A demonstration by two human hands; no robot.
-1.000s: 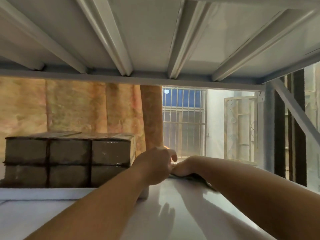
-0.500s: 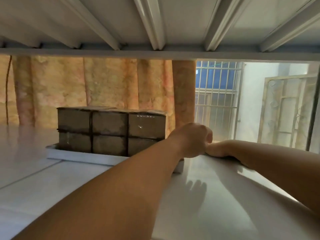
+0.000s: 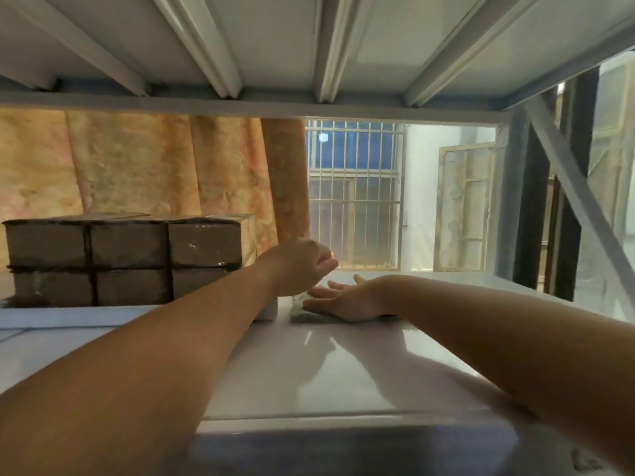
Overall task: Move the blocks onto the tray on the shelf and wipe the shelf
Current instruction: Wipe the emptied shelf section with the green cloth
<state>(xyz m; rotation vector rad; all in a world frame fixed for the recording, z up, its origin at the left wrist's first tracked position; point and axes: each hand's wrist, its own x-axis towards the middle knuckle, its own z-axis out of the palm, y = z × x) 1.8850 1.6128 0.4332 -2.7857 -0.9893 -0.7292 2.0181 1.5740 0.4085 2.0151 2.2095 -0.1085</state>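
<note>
Far left, on the tray [image 3: 68, 316]: blocks [image 3: 127, 259], brown and tape-wrapped, stacked two high and three across, broad faces toward the camera. Long axis of the stack running left to right, along the back of the shelf [image 3: 309, 372]. Tray white and low, lying on the shelf, long edge parallel to the stack, right corner partly hidden behind the left forearm.

Centre: left forearm rising diagonally from lower left, crossing in front of the tray's right end. Left hand [image 3: 299, 266] raised clear of the shelf surface, back of hand toward the camera, fingers clenched into a fist, nothing seen inside it.

Just right of the tray corner: cloth [image 3: 302, 312], pale greenish, flat on the shelf, longer side lying left to right, mostly covered.

Right of centre: right hand [image 3: 347, 300] palm down on the cloth, fingers straight and spread, pointing left and away, pressing rather than grasping. Right forearm stretched low over the glossy shelf, coming in from the right edge.
</note>
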